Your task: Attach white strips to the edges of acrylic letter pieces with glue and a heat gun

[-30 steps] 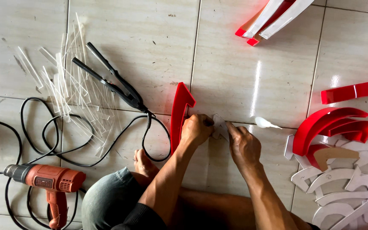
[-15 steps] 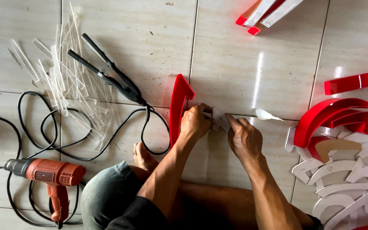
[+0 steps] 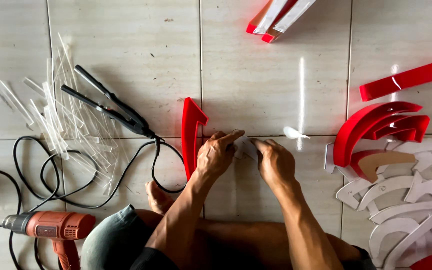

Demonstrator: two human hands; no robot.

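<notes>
My left hand (image 3: 217, 156) and my right hand (image 3: 275, 161) meet over the tiled floor, both pinching a small white piece (image 3: 246, 147) between their fingertips. Just left of my left hand a red curved acrylic piece (image 3: 190, 131) stands on its edge. A small white scrap (image 3: 294, 133) lies on the tile beyond my right hand. My bare foot (image 3: 158, 198) rests under my left forearm.
A black flat-jaw heating tool (image 3: 107, 106) with a looped black cable (image 3: 51, 175) lies over clear plastic strips (image 3: 61, 116) at left. An orange heat gun (image 3: 50, 226) sits at bottom left. Red and white letter parts (image 3: 391, 160) pile at right; more red-white pieces (image 3: 278, 16) lie at top.
The view has shifted slightly. My hands stay together on the small white piece, working it with the fingertips; nothing else has moved.
</notes>
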